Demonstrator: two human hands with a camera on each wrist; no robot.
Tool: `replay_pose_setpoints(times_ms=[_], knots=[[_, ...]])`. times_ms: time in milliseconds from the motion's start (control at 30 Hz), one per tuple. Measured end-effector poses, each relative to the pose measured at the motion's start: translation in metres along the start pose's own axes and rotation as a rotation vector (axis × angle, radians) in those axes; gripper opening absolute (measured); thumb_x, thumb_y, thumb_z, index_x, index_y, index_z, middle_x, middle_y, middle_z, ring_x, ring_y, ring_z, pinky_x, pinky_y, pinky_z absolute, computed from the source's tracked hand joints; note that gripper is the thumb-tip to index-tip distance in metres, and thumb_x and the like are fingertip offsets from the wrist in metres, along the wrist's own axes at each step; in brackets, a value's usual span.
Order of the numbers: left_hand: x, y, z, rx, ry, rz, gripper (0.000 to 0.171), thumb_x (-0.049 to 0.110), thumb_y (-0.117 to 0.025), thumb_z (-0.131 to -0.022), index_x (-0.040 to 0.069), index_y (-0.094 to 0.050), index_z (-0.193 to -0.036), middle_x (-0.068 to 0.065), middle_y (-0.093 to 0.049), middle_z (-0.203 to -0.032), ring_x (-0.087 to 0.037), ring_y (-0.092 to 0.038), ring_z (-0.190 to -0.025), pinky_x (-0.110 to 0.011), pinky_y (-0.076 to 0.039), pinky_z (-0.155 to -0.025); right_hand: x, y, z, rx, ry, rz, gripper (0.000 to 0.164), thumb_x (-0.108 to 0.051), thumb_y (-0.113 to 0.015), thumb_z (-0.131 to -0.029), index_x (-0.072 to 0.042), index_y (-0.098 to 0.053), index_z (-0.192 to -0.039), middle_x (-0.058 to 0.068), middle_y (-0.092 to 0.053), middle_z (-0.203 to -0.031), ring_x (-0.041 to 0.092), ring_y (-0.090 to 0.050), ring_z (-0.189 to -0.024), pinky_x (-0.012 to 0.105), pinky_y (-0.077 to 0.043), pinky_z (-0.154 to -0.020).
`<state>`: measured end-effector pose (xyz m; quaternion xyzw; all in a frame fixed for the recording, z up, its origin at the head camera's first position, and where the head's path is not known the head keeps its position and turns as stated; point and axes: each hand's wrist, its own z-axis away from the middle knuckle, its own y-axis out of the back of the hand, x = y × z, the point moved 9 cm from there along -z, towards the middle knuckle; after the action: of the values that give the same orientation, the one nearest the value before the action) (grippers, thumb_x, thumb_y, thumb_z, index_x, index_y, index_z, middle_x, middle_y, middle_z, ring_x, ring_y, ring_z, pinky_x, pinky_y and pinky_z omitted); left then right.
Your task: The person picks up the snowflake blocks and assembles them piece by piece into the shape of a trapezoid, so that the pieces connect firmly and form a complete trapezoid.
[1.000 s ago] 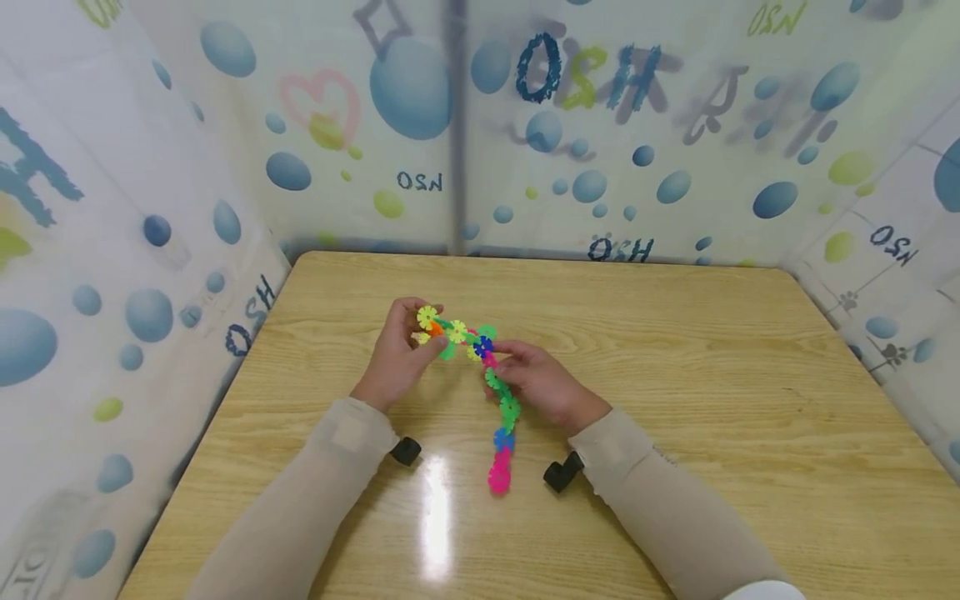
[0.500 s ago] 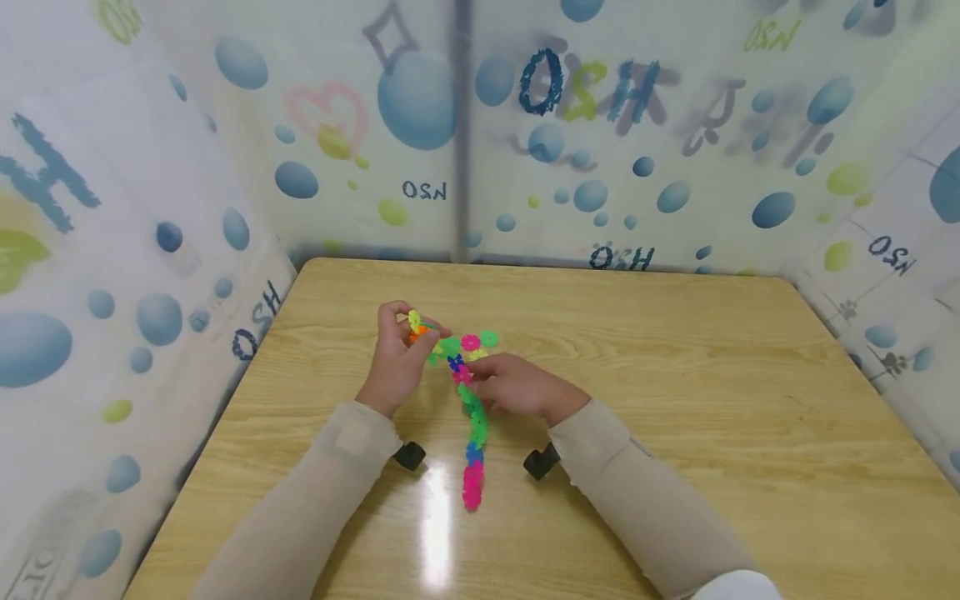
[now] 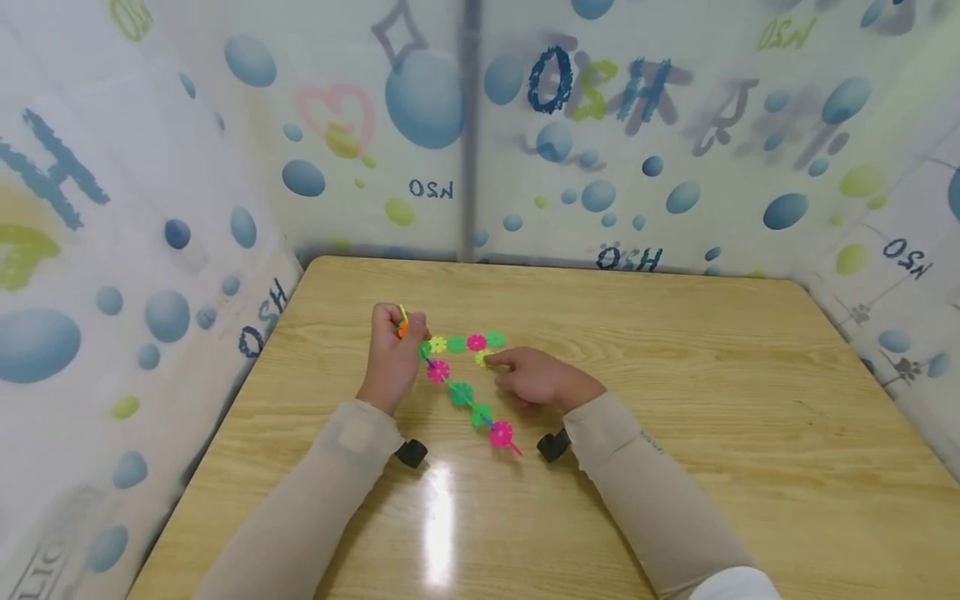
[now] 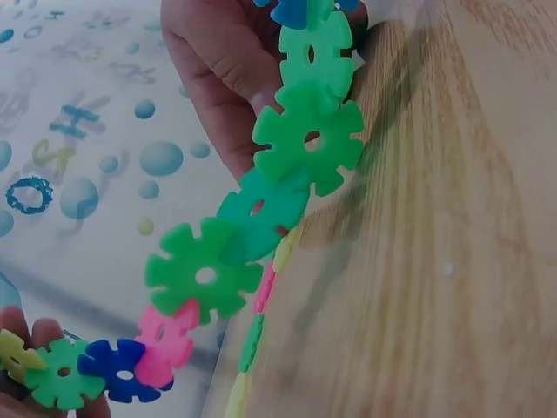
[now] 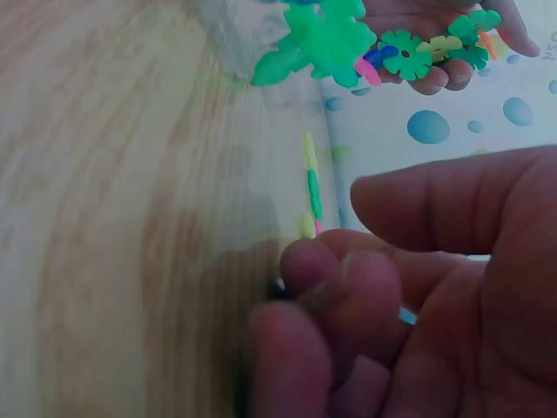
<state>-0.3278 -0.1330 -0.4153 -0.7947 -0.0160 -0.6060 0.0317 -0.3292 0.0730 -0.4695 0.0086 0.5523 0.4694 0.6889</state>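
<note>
A chain of linked snowflake discs (image 3: 461, 394) in green, pink, blue and yellow runs slantwise toward the front from my left hand (image 3: 392, 362). The left hand pinches its upper end, where a yellow and an orange disc (image 3: 403, 327) stick out; its fingers show at the left wrist view's lower corner. A row of discs (image 3: 457, 344), yellow, green, pink and green, lies flat beside it. Whether row and chain join is hidden by the left hand. My right hand (image 3: 543, 379) touches a yellow disc (image 3: 482, 358) below the row with its extended index finger, thumb apart.
The wooden table (image 3: 675, 375) stands against walls covered with a bubble-printed sheet (image 3: 600, 142). Black cameras hang below both wrists, the left one (image 3: 412, 453) and the right one (image 3: 553, 445).
The right hand has let go of the chain and moved to the yellow disc. The chain's free end has swung right, and the left hand has turned and shifted slightly left.
</note>
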Motion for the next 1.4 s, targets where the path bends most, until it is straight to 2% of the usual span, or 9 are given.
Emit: replay_pose_setpoints(times_ms=[133, 333, 533, 633, 767, 1000, 1133, 1267, 1400], knots=[[0.002, -0.001, 0.000, -0.032, 0.021, 0.017, 0.023, 0.026, -0.036, -0.116, 0.016, -0.022, -0.101, -0.010, -0.047, -0.100, -0.028, -0.057, -0.099, -0.035, -0.043, -0.093, -0.001, 0.012, 0.002, 0.081, 0.001, 0.091, 0.043, -0.021, -0.057, -0.105, -0.017, -0.063, -0.147, -0.004, -0.050, -0.062, 0.012, -0.039, -0.044, 0.026, -0.041, -0.050], [0.003, -0.002, -0.001, -0.052, 0.067, 0.008, 0.014, 0.015, -0.029, -0.112, 0.015, -0.020, -0.101, -0.008, -0.033, -0.101, -0.025, -0.044, -0.096, -0.035, -0.036, -0.087, 0.002, 0.025, 0.003, 0.157, 0.008, 0.072, 0.029, -0.014, -0.064, -0.098, -0.009, -0.078, -0.123, 0.006, -0.069, -0.093, 0.012, -0.049, -0.053, 0.026, -0.045, -0.054], [0.002, -0.002, -0.003, -0.052, 0.043, -0.048, 0.019, 0.015, -0.040, -0.112, 0.011, -0.023, -0.103, -0.006, -0.032, -0.098, -0.023, -0.045, -0.088, -0.034, -0.046, -0.082, 0.004, 0.024, 0.003, 0.121, 0.019, 0.073, 0.043, -0.016, -0.075, -0.095, -0.015, -0.070, -0.138, 0.007, -0.066, -0.105, 0.016, -0.056, -0.069, 0.030, -0.048, -0.067], [0.001, 0.000, -0.003, -0.034, 0.046, -0.080, 0.026, 0.019, -0.050, -0.111, 0.008, -0.026, -0.108, -0.006, -0.040, -0.097, -0.022, -0.049, -0.083, -0.033, -0.048, -0.075, 0.005, 0.022, 0.002, 0.105, 0.030, 0.117, 0.044, -0.014, -0.077, -0.094, -0.015, -0.070, -0.138, 0.008, -0.066, -0.105, 0.017, -0.055, -0.076, 0.030, -0.047, -0.072], [-0.003, 0.001, -0.003, -0.037, 0.090, -0.167, 0.039, 0.028, -0.060, -0.108, 0.009, -0.027, -0.116, -0.007, -0.044, -0.101, -0.024, -0.057, -0.081, -0.036, -0.051, -0.075, 0.003, 0.021, 0.001, 0.125, 0.056, 0.172, 0.028, -0.009, -0.078, -0.092, -0.013, -0.075, -0.120, 0.006, -0.064, -0.093, 0.019, -0.055, -0.077, 0.031, -0.047, -0.071], [-0.009, -0.003, -0.002, -0.108, 0.151, -0.245, 0.055, 0.035, -0.060, -0.109, 0.016, -0.028, -0.149, -0.009, -0.051, -0.097, -0.032, -0.057, -0.071, -0.030, -0.047, -0.059, 0.000, 0.019, 0.003, 0.133, 0.068, 0.203, 0.016, -0.009, -0.080, -0.091, -0.012, -0.068, -0.101, 0.006, -0.062, -0.094, 0.021, -0.055, -0.083, 0.032, -0.049, -0.073], [-0.012, -0.006, 0.000, -0.153, 0.153, -0.271, 0.041, 0.040, -0.057, -0.110, 0.016, -0.044, -0.141, -0.008, -0.049, -0.097, -0.024, -0.056, -0.069, -0.029, -0.048, -0.060, -0.004, 0.019, 0.002, 0.145, 0.107, 0.120, 0.011, -0.007, -0.075, -0.093, -0.010, -0.066, -0.098, 0.006, -0.063, -0.090, 0.019, -0.057, -0.075, 0.030, -0.050, -0.067], [-0.015, -0.009, 0.001, -0.168, 0.170, -0.252, 0.030, 0.039, -0.055, -0.111, 0.013, -0.050, -0.126, -0.007, -0.049, -0.100, -0.019, -0.052, -0.069, -0.029, -0.050, -0.065, -0.013, 0.016, 0.000, 0.163, 0.152, -0.089, 0.013, -0.006, -0.070, -0.097, -0.006, -0.067, -0.109, 0.008, -0.066, -0.089, 0.020, -0.065, -0.072, 0.030, -0.058, -0.069], [-0.017, -0.011, 0.001, -0.160, 0.196, -0.209, 0.030, 0.039, -0.054, -0.111, 0.012, -0.050, -0.125, -0.007, -0.053, -0.103, -0.019, -0.052, -0.069, -0.028, -0.050, -0.066, -0.024, 0.011, 0.002, 0.204, 0.162, -0.293, 0.022, -0.005, -0.068, -0.100, -0.003, -0.070, -0.122, 0.011, -0.071, -0.092, 0.024, -0.072, -0.077, 0.034, -0.063, -0.075]])
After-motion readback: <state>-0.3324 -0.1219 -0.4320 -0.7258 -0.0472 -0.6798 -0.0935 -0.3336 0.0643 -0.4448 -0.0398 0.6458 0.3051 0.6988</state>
